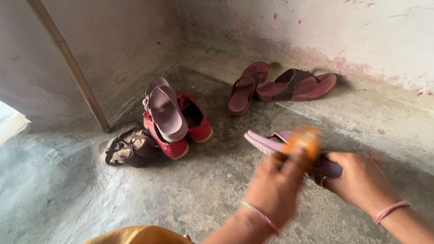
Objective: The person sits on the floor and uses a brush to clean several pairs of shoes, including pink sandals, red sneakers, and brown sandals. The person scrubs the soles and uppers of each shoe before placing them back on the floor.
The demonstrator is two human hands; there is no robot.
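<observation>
the right hand [359, 180] holds a lilac sandal [280, 143] by its heel end, just above the concrete floor [190, 194]. its fingers are closed around the back part of the sandal, with the thumb on top, so the sole stays steady and the toe end points to the left, away from the person. this grip seems to keep the shoe from sliding while the other hand works on it.

the left hand [273, 190] is blurred by motion. its fingers are curled shut on an orange brush [304, 143], which is pressed on the strap side of the lilac sandal. the exact shape of the brush is hard to tell because of the blur. both wrists carry a thin pink bangle.

the other footwear lies well apart from the hands, near the corner of the room. a pair of red shoes [196, 122] stands side by side, and a second lilac sandal [165, 110] rests on top of them, tilted. just beside them on the left lies a pair of brown sandals [129, 147]. further back, next to the wall [361, 36], two maroon flip-flops [282, 86] lie touching one another, one turned on its side. a wooden stick [70, 61] leans against the left wall.
</observation>
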